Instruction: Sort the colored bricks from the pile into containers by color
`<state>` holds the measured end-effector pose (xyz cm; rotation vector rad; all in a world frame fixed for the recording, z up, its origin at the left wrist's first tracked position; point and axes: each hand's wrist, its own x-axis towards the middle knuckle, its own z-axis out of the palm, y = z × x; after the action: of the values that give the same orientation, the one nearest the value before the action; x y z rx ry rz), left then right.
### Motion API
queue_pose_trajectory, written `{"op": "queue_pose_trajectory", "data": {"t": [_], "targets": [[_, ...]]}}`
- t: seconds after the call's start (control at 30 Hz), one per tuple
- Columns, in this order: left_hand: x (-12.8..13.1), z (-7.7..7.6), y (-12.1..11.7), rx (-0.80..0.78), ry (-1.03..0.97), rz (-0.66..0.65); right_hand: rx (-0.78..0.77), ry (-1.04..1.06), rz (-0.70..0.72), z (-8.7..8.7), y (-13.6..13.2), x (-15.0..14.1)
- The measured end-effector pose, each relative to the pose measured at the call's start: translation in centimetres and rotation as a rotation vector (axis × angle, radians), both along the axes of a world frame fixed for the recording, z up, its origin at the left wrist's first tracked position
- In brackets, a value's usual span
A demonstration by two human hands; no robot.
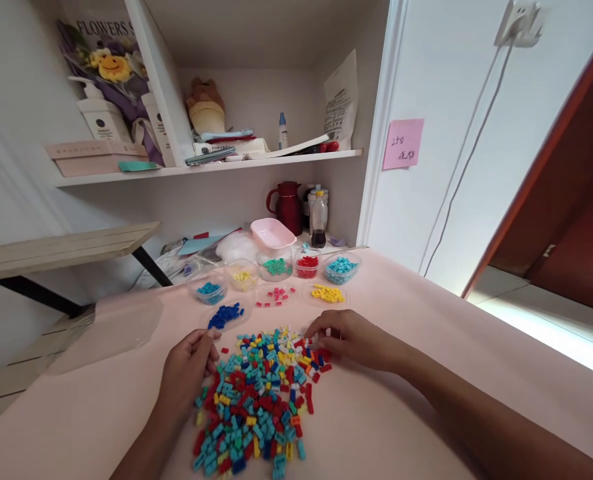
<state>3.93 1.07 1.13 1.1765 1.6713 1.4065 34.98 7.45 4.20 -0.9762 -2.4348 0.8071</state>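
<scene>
L hand (191,360) grip curled, R hand (343,335) grip half-bent; can't tell if either holds anything. Multicolour heap of small plastic bricks (259,393) btwn them. L grip straying fwd could bump shallow clear-plastic tray (247,317) of dark-blue bricks (225,315) just beyond: poss. spill.

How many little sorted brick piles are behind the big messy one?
8. Back row, left to right: mid-blue, pale yellow, green, red, light blue. Nearer: dark blue, pink, bright yellow.
</scene>
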Motion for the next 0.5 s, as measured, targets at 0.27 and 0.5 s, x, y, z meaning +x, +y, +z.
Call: {"op": "queue_pose_trajectory", "data": {"t": [0.27, 0.5], "targets": [[0.0, -0.2, 0.0, 0.021, 0.013, -0.006, 0.211, -0.058, 0.130, -1.1, -1.3, -0.7], [0.5, 0.1, -0.3, 0.021, 0.006, 0.005, 0.282, -0.038, 0.245, -0.7, -2.8, -1.6]]}}
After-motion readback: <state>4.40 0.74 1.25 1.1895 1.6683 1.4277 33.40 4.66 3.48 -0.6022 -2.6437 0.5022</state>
